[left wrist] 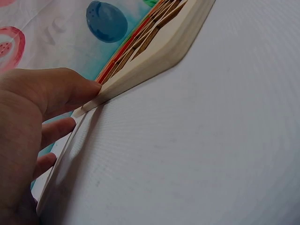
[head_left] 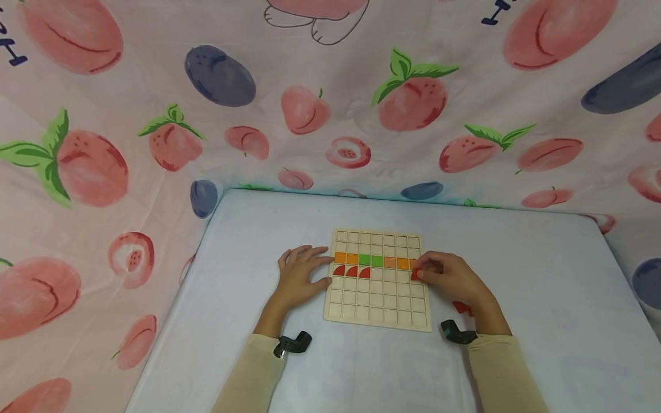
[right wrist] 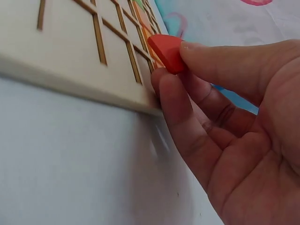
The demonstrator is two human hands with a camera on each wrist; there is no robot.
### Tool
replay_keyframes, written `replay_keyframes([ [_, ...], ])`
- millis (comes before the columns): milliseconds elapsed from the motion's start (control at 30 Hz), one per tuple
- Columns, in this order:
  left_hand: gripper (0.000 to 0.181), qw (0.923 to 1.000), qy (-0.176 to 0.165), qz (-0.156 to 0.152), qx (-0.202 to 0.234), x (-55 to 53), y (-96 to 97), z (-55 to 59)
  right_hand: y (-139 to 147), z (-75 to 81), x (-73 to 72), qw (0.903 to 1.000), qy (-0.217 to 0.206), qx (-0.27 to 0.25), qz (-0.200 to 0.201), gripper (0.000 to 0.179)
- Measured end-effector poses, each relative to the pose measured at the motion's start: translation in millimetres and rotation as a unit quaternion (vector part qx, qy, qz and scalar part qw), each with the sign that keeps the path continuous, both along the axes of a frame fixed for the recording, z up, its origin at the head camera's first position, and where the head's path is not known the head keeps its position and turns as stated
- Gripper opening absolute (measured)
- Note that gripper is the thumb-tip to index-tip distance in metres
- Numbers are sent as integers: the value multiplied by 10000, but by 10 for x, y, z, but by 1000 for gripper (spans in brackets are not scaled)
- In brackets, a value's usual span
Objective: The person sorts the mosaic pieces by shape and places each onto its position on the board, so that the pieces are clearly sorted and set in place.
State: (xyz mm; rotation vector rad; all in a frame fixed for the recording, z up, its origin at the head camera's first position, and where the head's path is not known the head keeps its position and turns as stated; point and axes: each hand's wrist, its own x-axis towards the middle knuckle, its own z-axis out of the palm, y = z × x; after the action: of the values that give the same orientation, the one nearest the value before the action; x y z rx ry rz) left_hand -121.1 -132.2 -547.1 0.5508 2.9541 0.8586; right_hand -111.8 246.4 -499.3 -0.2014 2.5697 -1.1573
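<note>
A light wooden board (head_left: 377, 310) with a grid of square recesses lies on the table. Orange and green square tiles (head_left: 370, 261) fill one of its rows. Just below them, at the row's left end, sit red quarter-circle tiles (head_left: 352, 272). My left hand (head_left: 298, 278) touches the board's left edge with thumb and fingers spread; its thumb (left wrist: 82, 89) presses the rim in the left wrist view. Over the board's right edge, my right hand (head_left: 454, 278) pinches another red quarter-circle tile (right wrist: 168, 52) between thumb and fingers, tilted above the grid.
More red pieces (head_left: 461, 307) lie on the white table (head_left: 558, 298) right of the board, partly hidden by the right wrist. A fruit-printed cloth (head_left: 310, 155) rises behind the table and along its left side. Each wrist wears a black device (head_left: 294, 343).
</note>
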Motion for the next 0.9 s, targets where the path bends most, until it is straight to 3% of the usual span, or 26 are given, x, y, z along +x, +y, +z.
replay_keyframes([
  [600,45,10000,55,2,-17,2,6,6,-387,-28,-83,9989,237,-400,37,13],
  [900,45,10000,84,0,9,6,2,7,-600,-39,-118,9985,31,-539,-65,14],
])
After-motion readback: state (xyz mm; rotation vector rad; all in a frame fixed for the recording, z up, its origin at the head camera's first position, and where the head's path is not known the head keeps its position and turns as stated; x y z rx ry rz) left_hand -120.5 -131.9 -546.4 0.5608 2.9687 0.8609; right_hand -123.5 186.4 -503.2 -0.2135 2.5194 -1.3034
